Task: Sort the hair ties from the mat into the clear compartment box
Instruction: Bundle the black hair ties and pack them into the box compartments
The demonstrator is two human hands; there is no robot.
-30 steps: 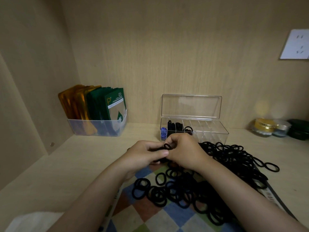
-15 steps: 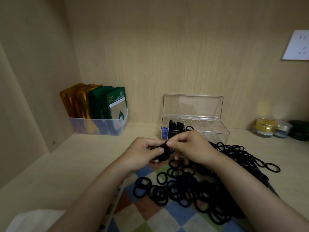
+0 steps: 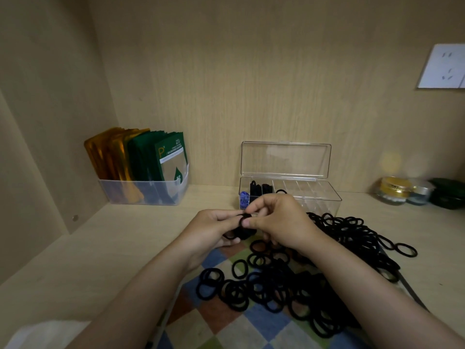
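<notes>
The mat (image 3: 226,331) is laid nearest on the tabletop (image 3: 105,253), at 6 o'clock. Black ties (image 3: 289,285) are heaped on it, with the heap trailing toward 2 o'clock. Over the heap's 11 o'clock edge the hands are brought together. A bundle (image 3: 241,233) is held in the left hand (image 3: 214,230), grip curled round it. One tie (image 3: 244,218) is pinched by the right hand (image 3: 279,222), grip clamped on it. At 12 o'clock the box (image 3: 324,206) is stood, lid (image 3: 285,159) raised; blue ties (image 3: 243,197) are stored in its leftmost compartment.
</notes>
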